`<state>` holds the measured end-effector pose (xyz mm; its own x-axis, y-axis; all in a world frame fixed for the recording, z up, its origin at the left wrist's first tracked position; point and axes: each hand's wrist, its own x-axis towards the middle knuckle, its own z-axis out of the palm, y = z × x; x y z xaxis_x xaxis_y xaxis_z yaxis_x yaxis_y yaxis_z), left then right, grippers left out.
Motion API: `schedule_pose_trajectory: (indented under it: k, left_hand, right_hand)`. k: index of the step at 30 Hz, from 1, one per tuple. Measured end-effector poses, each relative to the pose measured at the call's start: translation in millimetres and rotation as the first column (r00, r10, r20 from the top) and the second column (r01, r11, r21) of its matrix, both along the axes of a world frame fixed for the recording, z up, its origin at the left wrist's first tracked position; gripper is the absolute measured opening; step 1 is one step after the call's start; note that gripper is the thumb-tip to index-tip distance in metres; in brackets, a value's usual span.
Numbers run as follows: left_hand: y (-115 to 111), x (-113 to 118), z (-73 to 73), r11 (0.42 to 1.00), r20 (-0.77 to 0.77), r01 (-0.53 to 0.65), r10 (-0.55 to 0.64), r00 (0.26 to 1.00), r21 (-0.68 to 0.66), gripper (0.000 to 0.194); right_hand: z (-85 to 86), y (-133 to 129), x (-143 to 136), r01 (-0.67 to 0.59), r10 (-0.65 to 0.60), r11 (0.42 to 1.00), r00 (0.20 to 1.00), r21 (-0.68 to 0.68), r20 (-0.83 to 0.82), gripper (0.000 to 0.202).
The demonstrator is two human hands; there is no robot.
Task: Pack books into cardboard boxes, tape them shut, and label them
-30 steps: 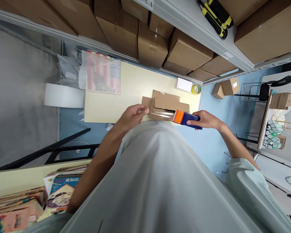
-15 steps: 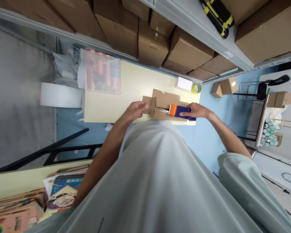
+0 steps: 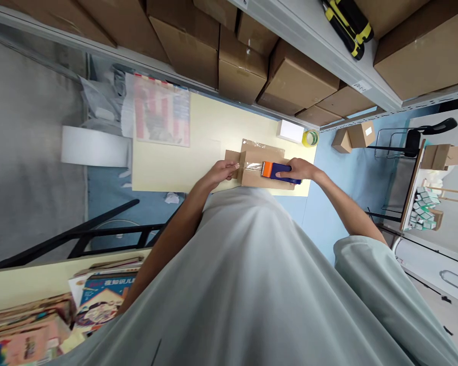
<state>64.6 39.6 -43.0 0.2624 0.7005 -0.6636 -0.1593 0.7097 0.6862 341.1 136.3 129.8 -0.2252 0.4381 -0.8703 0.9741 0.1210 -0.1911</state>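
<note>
A small brown cardboard box (image 3: 252,179) lies on the pale yellow tabletop (image 3: 213,124), close against my body. Clear packing tape (image 3: 253,166) stretches shiny across its top. At the box's left end, my left hand (image 3: 224,172) pinches the tape's end between thumb and fingers. My right hand (image 3: 301,170) grips a tape dispenser (image 3: 282,172) with a dark blue body and an orange front. The dispenser's toothed edge sits over the middle of the box. Flaps stick out at the far side and the left end.
A white box (image 3: 290,131) and a yellow-rimmed tape roll (image 3: 310,138) stand at the table's far right. A printed plastic bag (image 3: 161,112) lies at left. Above the far edge, a shelf (image 3: 301,48) holds cardboard boxes. Books (image 3: 105,300) are stacked behind my left arm.
My right hand has brought the dispenser a little left over the box. My left hand has shifted slightly right. The box's top now looks flatter, with tape lying across it.
</note>
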Motion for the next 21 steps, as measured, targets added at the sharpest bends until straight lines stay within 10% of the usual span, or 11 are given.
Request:
schedule_pose_trajectory:
  k: [10, 21]
  left_hand:
    - [-11, 21, -15.3, 0.979, -0.308, -0.133, 0.081, 0.948, -0.152, 0.065]
    - [-17, 29, -19.3, 0.974, -0.318, 0.055, -0.125, 0.940, -0.219, 0.062]
  right_hand:
    - [-10.0, 1, 2, -0.029, 0.028, 0.999, 0.999, 0.020, 0.040, 0.067]
    - [-13.9, 2, 2, 0.005, -0.005, 1.000, 0.999, -0.004, 0.032, 0.061]
